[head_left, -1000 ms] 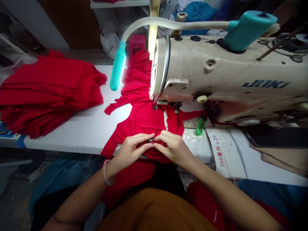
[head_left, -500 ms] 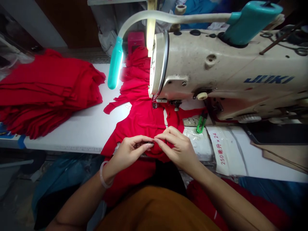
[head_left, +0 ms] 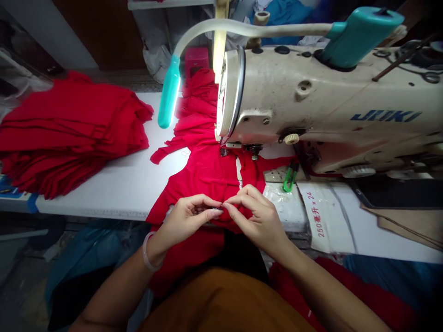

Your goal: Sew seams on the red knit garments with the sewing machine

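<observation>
My left hand [head_left: 188, 217] is closed in a pinch on a small dark, metallic-looking piece [head_left: 217, 208], mostly hidden by the fingers. Fingertip to fingertip with it, my right hand [head_left: 259, 213] is also pinched closed; whatever is between its fingers is too small to make out. Both hands are over the near end of a red cloth [head_left: 207, 168], which runs gathered under the needle area of a sewing machine [head_left: 277, 97]. A narrow pale gap shows in the cloth just beyond my right fingers.
A tall stack of red fabric pieces [head_left: 72, 124] lies on the white table [head_left: 131, 191] at left. A teal lamp [head_left: 169, 92] hangs beside the machine head. Green thread snips [head_left: 290, 177], a printed white sheet [head_left: 321, 216] and a dark phone-like slab [head_left: 404, 191] are at right.
Both hands stay pinched together over the cloth, with only slight finger movement. The whole view has shifted a little; the cloth and machine look the same.
</observation>
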Tool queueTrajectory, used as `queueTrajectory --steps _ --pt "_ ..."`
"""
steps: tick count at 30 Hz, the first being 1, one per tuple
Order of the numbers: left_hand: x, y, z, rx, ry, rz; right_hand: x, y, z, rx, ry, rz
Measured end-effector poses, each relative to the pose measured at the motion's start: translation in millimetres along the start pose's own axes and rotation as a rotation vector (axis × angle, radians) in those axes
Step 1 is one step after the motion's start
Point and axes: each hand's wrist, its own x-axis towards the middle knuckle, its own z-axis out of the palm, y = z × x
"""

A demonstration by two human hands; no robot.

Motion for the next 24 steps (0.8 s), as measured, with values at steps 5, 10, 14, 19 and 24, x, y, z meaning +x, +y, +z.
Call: queueTrajectory --steps 5,10,14,19,24 --pt "-1 0 -1 -0.067 0.0 -0.008 -5 -1 -1 0.049 -0.043 0.073" --pt "0 -1 1 -0.07 -0.017 -0.019 -6 -6 1 0.031 0.03 0.107" --pt "1 0 1 -0.072 -0.027 0.009 -9 -13 7 0.058 -0.074 -0.005" --pt "-2 1 -2 -0.052 -0.029 -0.011 -14 -7 3 0.015 -0.167 0.033" --pt "-2 -5 -6 0.031 -0.013 -0.025 -12 -6 -12 0.029 -0.101 0.104"
